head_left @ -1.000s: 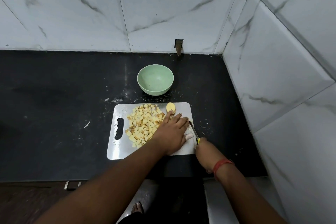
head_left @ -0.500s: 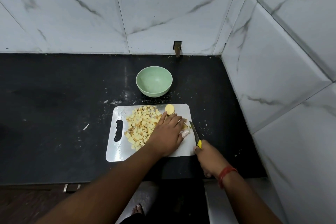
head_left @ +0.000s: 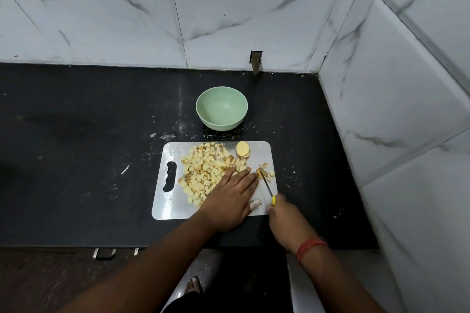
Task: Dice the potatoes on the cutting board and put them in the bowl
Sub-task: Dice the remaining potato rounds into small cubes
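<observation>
Dim, soft overhead light; wide-angle bending at edges.

Left hand (head_left: 230, 199) flat, right hand (head_left: 287, 220) fisted.

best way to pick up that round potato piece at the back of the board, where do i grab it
Pinch the round potato piece across its curved sides, coming straight down from above. It lies flat, cut face up, near the cutting board's far edge. Its right side faces bare board; the diced potato pile sits close on its left, so a low sideways approach would likely knock cubes.
</observation>
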Demonstrator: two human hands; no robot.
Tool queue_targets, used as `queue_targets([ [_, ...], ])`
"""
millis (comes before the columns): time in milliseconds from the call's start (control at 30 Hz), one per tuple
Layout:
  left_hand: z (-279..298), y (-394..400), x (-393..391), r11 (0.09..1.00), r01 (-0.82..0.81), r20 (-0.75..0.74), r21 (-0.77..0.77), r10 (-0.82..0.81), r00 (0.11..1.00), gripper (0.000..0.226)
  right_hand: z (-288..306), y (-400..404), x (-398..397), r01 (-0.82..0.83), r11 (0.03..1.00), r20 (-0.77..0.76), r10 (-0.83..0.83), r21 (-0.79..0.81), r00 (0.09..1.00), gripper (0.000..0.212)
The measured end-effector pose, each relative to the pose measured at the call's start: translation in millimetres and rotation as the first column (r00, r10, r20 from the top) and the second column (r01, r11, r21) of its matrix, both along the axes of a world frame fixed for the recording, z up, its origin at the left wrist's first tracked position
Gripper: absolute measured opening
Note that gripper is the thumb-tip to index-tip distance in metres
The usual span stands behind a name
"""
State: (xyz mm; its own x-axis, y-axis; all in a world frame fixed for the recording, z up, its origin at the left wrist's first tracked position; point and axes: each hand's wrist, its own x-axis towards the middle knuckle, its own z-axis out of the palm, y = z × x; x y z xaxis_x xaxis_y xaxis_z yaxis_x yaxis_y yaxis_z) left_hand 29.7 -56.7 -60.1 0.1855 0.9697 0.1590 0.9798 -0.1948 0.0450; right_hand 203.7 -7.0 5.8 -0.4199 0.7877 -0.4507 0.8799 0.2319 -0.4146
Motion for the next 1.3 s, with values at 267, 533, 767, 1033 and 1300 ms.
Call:
queue_targets([
  [267, -3, 3, -1, 0.999, -0.002, -0.037, -0.043, 0.0, 0.999, 0.066, 0, 5, -7, -0.007, 1.0, 0.032, 0.007, 0.01, 0.999, 0.021],
  [533, -3, 3, -1, 0.999, -0.011, -0.043, -0.05, 0.009, 0.999, 0.066, -4, 7, -12, 0.001, 1.0, 0.083, 0.0, -0.01, 0.997, 0.022],
  [767, -4, 4, -1, 0.997, -0.012, -0.033, -0.07, 0.01, 0.999, 0.068, -6, 4, -16, 0.016, 0.999, 0.105, -0.013, -0.032, 0.994, 0.024],
  [1033, -4, 4, -1, 0.997, -0.019, -0.045, -0.07, 0.016, 0.999, 0.068, -8, 6, -20, -0.006, 0.997, 0.135, 0.015, -0.071, 0.991, 0.033],
  [1300, -3, 4, 1, 0.997, -0.03, -0.047, -0.077, 0.027, 0.999, 0.069, -7, 10, -23, -0.006, 0.997, 0.198, 0.022, -0.081, 0.98, 0.035],
])
